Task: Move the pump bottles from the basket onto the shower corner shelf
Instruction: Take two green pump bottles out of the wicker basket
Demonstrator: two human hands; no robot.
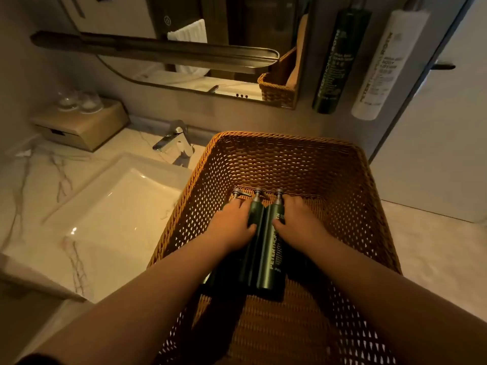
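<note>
- I see three pump bottles (266, 259) lying side by side in the basket (290, 137), with woven walls all round and open room above.
- Left hand (232, 222) curls over the left two; right hand (297, 219) grips the rightmost.
- Label reads "PETER THO…", partly covered.

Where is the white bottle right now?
Head view, upper right: the white bottle is on the wall, just right of the dark green wall bottle, above the wicker basket.

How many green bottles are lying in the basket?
3, side by side in the basket: the left bottle mostly under the left hand, the middle bottle between both hands, the right bottle gripped by the right hand. None seems hidden.
</note>
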